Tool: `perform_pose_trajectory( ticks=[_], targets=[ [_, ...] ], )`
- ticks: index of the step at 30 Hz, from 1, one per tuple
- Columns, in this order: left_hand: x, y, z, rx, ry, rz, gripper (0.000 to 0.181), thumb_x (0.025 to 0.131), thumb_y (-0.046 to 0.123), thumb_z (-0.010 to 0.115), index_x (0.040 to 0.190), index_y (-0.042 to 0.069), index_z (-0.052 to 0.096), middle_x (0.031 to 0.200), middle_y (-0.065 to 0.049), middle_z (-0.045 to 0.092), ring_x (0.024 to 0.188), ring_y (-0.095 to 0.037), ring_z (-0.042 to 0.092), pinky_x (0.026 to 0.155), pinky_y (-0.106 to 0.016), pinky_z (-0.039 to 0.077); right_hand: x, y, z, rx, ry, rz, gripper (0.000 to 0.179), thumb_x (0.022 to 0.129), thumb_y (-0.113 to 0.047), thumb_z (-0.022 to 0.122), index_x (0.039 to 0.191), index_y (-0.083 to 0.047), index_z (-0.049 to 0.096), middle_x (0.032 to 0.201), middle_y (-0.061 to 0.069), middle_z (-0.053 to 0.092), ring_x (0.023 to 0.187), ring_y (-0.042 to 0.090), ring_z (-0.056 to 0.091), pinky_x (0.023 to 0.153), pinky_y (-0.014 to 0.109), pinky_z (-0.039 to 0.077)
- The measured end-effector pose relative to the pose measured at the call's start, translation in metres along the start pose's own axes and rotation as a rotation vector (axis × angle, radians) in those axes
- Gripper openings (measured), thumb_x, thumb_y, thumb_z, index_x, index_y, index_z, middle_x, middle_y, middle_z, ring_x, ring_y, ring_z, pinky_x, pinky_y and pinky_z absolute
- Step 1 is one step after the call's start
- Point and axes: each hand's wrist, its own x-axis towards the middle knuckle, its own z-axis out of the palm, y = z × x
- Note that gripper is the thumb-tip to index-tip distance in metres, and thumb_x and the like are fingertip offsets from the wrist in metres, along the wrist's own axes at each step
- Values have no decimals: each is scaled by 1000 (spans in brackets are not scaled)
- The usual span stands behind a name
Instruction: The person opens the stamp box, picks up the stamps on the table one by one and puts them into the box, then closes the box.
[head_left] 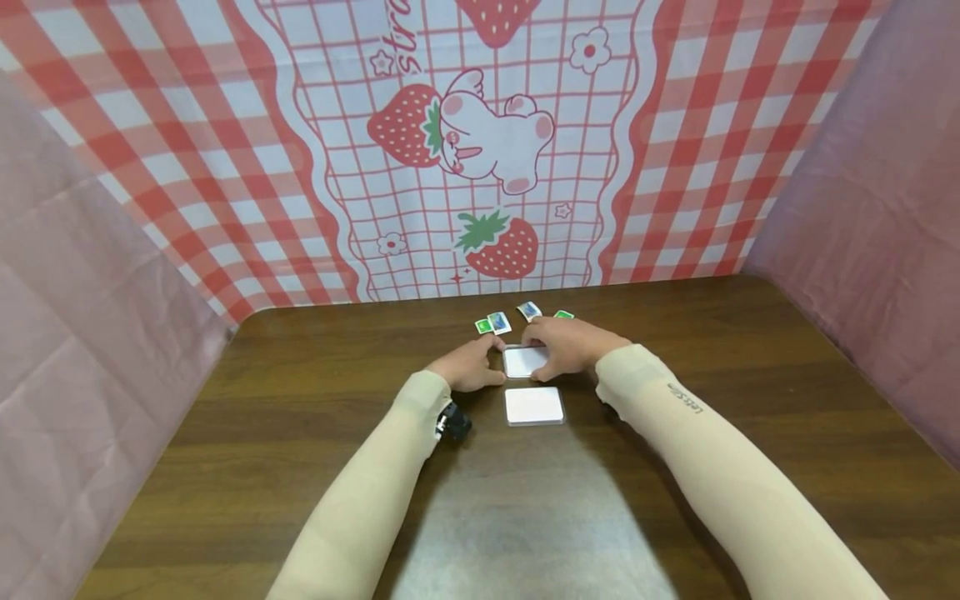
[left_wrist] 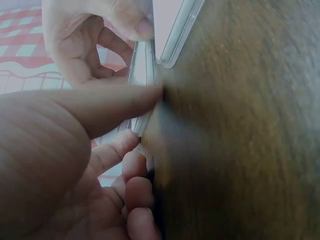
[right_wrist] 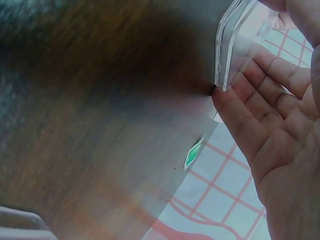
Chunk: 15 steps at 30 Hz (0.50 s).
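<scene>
Two flat, rectangular clear plastic cases with white faces lie one behind the other on the wooden table. At the far case (head_left: 522, 362), my right hand (head_left: 573, 343) holds the right side, thumb on the near edge and fingers on the far edge. My left hand (head_left: 470, 364) pinches the left end of that case between thumb and index finger; its other fingers are curled in the left wrist view. The right wrist view shows the case's layered clear edge (right_wrist: 227, 55) against my right fingers. The near case (head_left: 534, 406) lies flat, apart from both hands.
Behind the hands lie small picture cards: a green one (head_left: 483, 327) beside a blue one (head_left: 498, 322), another blue one (head_left: 529, 311), and a green one (head_left: 564, 314) partly behind my right hand. A red checked strawberry cloth (head_left: 675, 167) hangs along the table's back edge.
</scene>
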Motion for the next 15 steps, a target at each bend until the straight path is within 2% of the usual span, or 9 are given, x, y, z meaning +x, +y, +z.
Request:
perform_pose_trajectory(
  ticks=[7, 15],
  targets=[
    [-3, 3, 1, 20, 9, -6, 56, 98, 31, 71, 142, 8, 45, 123, -20, 61, 111, -27, 60, 101, -43, 47, -1, 1, 1, 12, -3, 16, 44, 84, -31, 84, 118, -8, 69, 117, 5, 62, 98, 18, 58, 91, 41, 51],
    [-4, 4, 2, 31, 19, -15, 56, 99, 31, 69, 142, 7, 45, 137, -24, 56, 123, -31, 57, 108, -46, 44, -3, 1, 1, 31, 0, 21, 45, 85, -33, 83, 120, -8, 68, 120, 6, 62, 101, 20, 59, 93, 43, 50]
  ],
)
